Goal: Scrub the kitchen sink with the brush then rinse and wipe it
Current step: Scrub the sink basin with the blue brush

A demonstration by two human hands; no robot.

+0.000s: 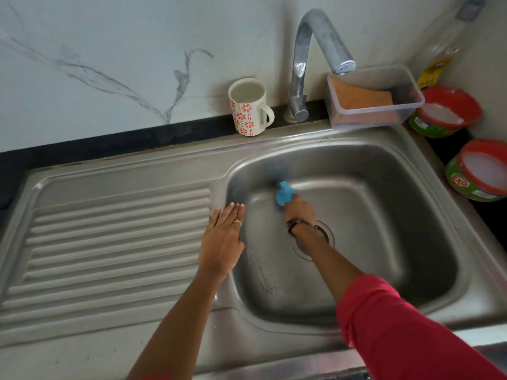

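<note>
1. Two red-rimmed green tubs (477, 171); the near one's label shows letters like "EXO", upside down.
2. Steel sink (411, 149), basin wet; blue brush (285, 193), blurred, at its back left wall.
3. Right hand (299, 211): fingers wrapped round the brush handle.
4. Left hand (223, 237): fingers straight, flat on the basin's left rim.
5. Behind: flowered mug (248, 106), tap (310, 61), clear box (374, 96) holding a sponge.

R hand (299, 212) grips brush (285, 193) in sink (428, 215) | L hand (222, 242) flat on rim
</note>
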